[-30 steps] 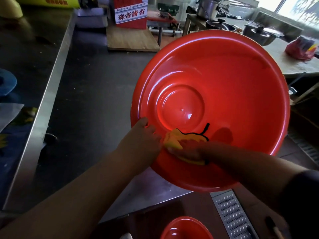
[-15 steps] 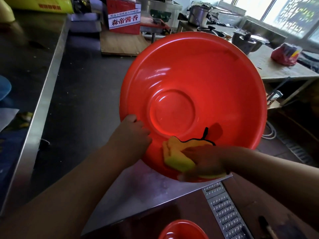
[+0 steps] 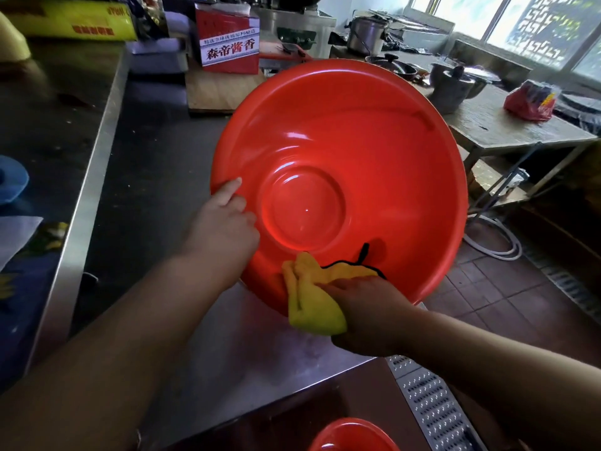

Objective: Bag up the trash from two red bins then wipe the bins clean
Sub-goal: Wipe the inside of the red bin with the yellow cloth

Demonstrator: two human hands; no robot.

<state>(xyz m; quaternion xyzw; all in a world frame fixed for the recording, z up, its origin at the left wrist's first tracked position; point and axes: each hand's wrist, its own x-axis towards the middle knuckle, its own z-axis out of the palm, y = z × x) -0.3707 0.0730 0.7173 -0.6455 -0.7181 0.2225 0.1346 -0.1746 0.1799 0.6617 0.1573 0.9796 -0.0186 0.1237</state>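
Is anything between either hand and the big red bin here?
The left hand grips the rim of the red bin bare. Under the right hand lies only the yellow cloth it holds against the bin's near edge; nothing else visible intervenes.

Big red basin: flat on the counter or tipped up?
Tipped up: red basin faces the camera, left hand gripping its rim, right hand holding yellow cloth.

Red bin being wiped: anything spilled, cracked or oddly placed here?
Nothing stands out. The red bin is tilted up, left hand gripping its rim, right hand holding the yellow cloth against its lower wall; no cracks or spills visible.
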